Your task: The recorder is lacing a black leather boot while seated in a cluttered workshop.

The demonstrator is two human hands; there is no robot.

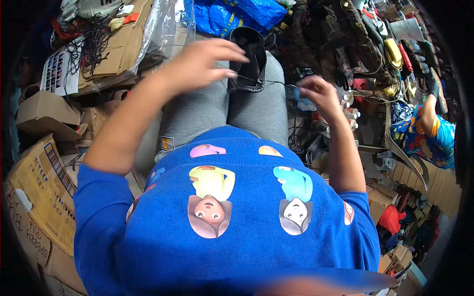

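A black piece [249, 56], hollow and open like a shoe upper, rests across my knees in grey trousers [200, 111]. Over its left edge hovers my left hand [210, 61], thumb and fingers apart and nothing visible between them. A thin dark strand [269, 81] runs from the piece toward the right. My right hand [321, 96] is raised beyond my right knee, clear of the black piece. Its fingers are curled together and somewhat blurred; what they hold, if anything, is too small to tell.
Flattened cardboard [116, 54] and tangled black cords [94, 47] lie at the far left. A blue tarp bag [242, 17] sits straight ahead. Several white-capped bottles [350, 113] stand right of my right hand. Another person in a bright patterned shirt [439, 130] is at the right.
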